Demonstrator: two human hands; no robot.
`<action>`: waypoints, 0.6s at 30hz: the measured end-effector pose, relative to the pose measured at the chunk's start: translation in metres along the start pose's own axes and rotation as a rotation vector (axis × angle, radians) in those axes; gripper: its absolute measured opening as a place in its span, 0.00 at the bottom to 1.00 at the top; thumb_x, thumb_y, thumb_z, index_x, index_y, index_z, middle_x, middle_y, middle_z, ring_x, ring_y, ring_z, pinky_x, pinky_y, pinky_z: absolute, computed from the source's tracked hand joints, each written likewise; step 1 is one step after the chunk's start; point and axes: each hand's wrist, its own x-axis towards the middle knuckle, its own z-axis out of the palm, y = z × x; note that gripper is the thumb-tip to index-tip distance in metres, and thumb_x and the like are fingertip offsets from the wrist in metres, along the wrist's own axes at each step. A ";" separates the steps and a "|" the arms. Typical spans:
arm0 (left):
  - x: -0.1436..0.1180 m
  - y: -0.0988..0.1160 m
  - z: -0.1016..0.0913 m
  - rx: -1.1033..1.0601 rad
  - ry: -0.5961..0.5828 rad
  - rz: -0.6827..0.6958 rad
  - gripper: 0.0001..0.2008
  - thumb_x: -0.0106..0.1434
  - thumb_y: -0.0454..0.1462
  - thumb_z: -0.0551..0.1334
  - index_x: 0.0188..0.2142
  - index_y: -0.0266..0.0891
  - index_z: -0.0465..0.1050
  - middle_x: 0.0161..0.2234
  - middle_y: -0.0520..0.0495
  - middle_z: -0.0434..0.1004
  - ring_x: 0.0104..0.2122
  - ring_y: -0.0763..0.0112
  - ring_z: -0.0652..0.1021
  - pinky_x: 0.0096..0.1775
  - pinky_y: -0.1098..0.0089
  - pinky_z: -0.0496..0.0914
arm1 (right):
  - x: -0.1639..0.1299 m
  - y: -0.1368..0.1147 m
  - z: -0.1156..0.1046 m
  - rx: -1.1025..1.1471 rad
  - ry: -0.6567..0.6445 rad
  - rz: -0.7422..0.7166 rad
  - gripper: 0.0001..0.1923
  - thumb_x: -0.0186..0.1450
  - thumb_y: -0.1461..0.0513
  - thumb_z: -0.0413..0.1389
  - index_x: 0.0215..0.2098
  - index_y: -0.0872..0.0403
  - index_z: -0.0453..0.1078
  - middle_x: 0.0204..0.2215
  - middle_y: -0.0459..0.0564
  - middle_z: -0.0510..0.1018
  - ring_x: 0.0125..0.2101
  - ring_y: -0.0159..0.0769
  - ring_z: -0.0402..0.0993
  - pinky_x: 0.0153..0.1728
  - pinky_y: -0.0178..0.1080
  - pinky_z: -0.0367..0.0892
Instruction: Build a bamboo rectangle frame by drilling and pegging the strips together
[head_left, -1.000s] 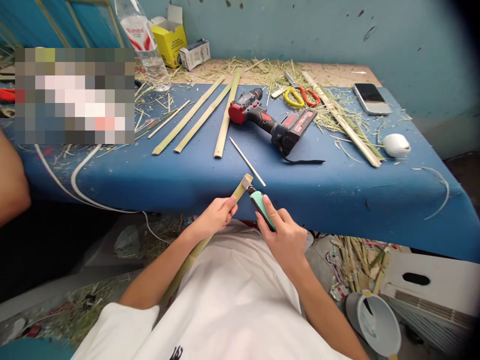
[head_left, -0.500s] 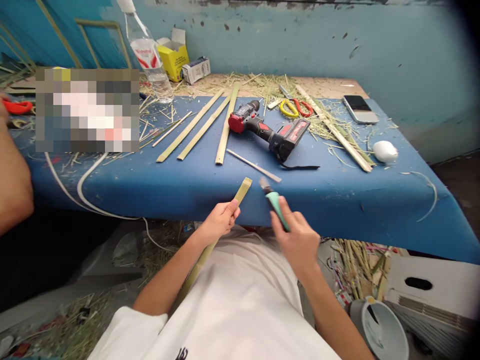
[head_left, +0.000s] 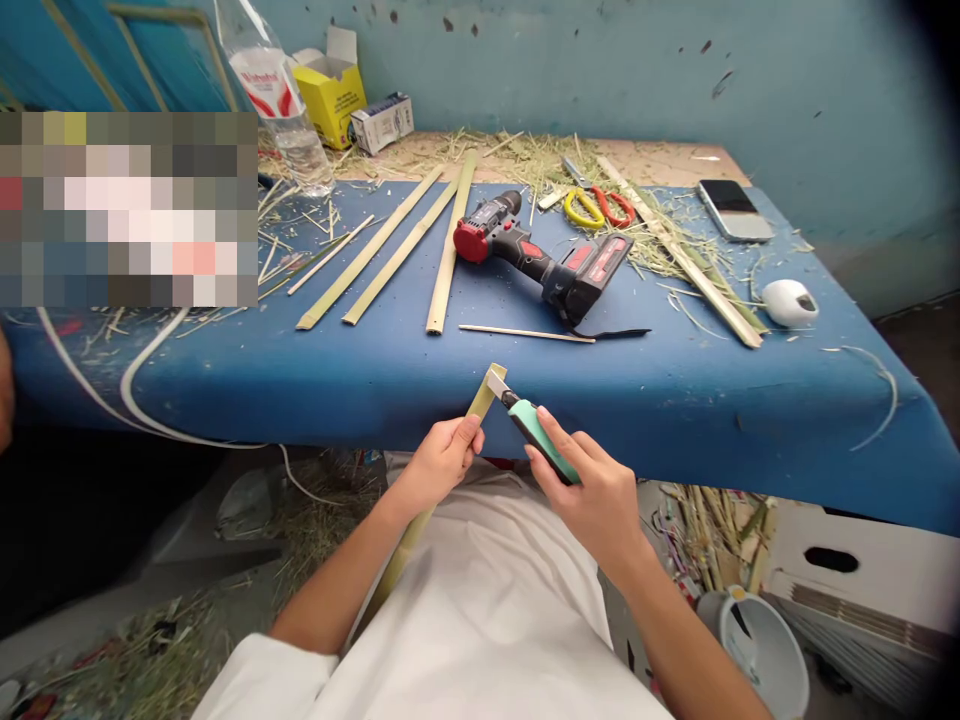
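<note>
My left hand is closed round a long bamboo strip, whose upper end sticks out past my thumb. The strip's lower part runs back under my forearm along my white shirt. In my right hand is a utility knife with a mint-green and black handle. Its blade lies at the strip's upper end and seems to touch it. A thin bamboo stick rests on the table just beyond, near a red and black cordless drill.
Bamboo strips lie on the blue table. Scissors, a phone and a white rounded object sit right. A water bottle and yellow box stand back left. Below right is a grey bucket.
The knife blade has come left onto the end of the bamboo strip. The thin stick on the table has turned and now lies nearly level. The other person's arm at left is mostly out of view.
</note>
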 end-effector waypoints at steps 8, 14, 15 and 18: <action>0.000 -0.008 -0.001 0.065 0.017 0.021 0.30 0.71 0.65 0.55 0.32 0.41 0.62 0.19 0.60 0.54 0.18 0.80 0.53 0.21 0.75 0.50 | 0.001 -0.007 0.001 -0.018 -0.020 0.032 0.24 0.76 0.52 0.58 0.67 0.48 0.75 0.26 0.42 0.71 0.23 0.25 0.64 0.28 0.31 0.60; 0.000 -0.012 0.001 0.113 0.058 0.077 0.30 0.72 0.64 0.53 0.32 0.41 0.63 0.20 0.59 0.54 0.19 0.79 0.52 0.22 0.73 0.50 | -0.005 -0.016 0.000 -0.204 0.032 0.034 0.25 0.75 0.50 0.60 0.68 0.44 0.73 0.25 0.41 0.73 0.23 0.25 0.67 0.25 0.36 0.53; 0.000 -0.011 0.001 0.119 0.059 0.080 0.30 0.73 0.64 0.53 0.32 0.41 0.63 0.21 0.59 0.54 0.19 0.79 0.52 0.22 0.73 0.51 | -0.008 -0.016 0.000 -0.218 0.035 0.027 0.25 0.75 0.50 0.59 0.69 0.44 0.73 0.25 0.41 0.73 0.23 0.26 0.67 0.25 0.36 0.53; -0.001 -0.008 0.000 0.133 0.043 0.073 0.30 0.73 0.63 0.53 0.31 0.41 0.63 0.21 0.59 0.54 0.19 0.79 0.54 0.22 0.73 0.51 | -0.011 -0.016 0.004 -0.236 0.037 0.014 0.25 0.75 0.51 0.59 0.68 0.45 0.73 0.25 0.42 0.73 0.23 0.26 0.68 0.25 0.37 0.53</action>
